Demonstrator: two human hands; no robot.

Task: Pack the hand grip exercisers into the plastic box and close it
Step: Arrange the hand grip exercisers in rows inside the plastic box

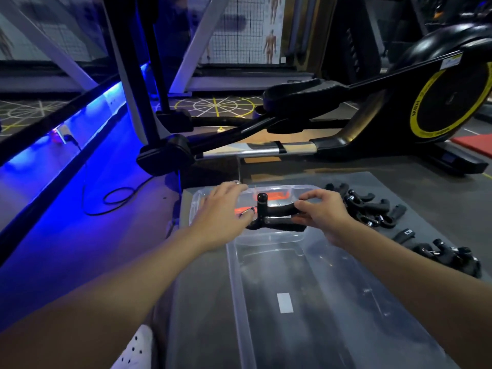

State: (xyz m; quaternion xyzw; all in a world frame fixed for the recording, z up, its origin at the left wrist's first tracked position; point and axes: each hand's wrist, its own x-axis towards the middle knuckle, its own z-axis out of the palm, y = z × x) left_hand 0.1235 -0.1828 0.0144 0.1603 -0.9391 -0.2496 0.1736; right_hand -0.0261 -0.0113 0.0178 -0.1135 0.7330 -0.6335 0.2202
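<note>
A clear plastic box (pixel 314 190) lies on a grey mat ahead of me. Over it hangs a black hand grip exerciser (pixel 277 209), its two handles pointing right. My right hand (pixel 323 211) pinches the upper handle's end. My left hand (pixel 222 211) rests spread on the box's left part, fingertips touching the exerciser's spring end. A clear plastic lid (pixel 306 296) with a white label lies nearer to me. Several more black exercisers (pixel 370 209) are heaped to the right, and others (pixel 447 255) lie closer on the right.
The grey mat (pixel 426 193) covers the floor under everything. An exercise machine with a yellow-ringed wheel (pixel 450 99) stands behind the box. A black cable (pixel 117 198) loops on the blue-lit floor to the left. A white shoe (pixel 135 350) shows at the bottom.
</note>
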